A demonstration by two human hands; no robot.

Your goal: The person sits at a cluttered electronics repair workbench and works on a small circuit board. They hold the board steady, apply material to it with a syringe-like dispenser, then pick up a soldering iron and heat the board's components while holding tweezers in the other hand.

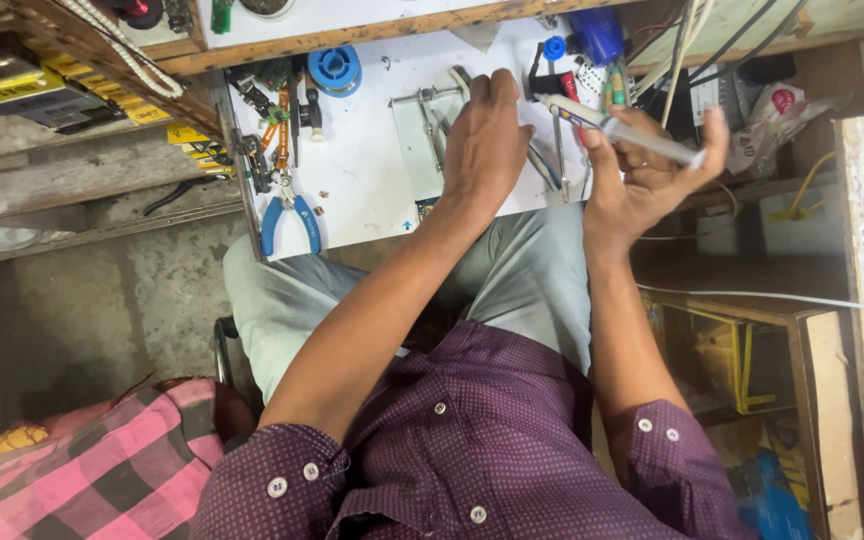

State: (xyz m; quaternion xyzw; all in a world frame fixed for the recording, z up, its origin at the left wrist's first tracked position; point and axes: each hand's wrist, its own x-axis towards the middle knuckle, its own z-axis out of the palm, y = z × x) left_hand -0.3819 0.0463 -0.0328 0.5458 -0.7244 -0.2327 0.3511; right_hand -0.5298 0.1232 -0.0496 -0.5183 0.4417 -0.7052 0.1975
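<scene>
My right hand (647, 170) holds a slim white syringe-like applicator (617, 128) tilted across its fingers, tip pointing left above the white worktop (362, 170). My left hand (485, 140) rests palm down on the worktop, fingers over a metal board holder (420, 112); what lies under the palm is hidden. A small green circuit board edge (426, 207) peeks out below the left wrist. I sit with grey trousers and purple dotted shirt sleeves.
Blue-handled pliers (290, 218) and orange-handled cutters (278, 135) lie at the worktop's left edge. A blue solder spool (334, 68) and blue bottle (598, 35) stand at the back. Cables (692, 50) hang right. A pink checked cloth (102, 470) lies lower left.
</scene>
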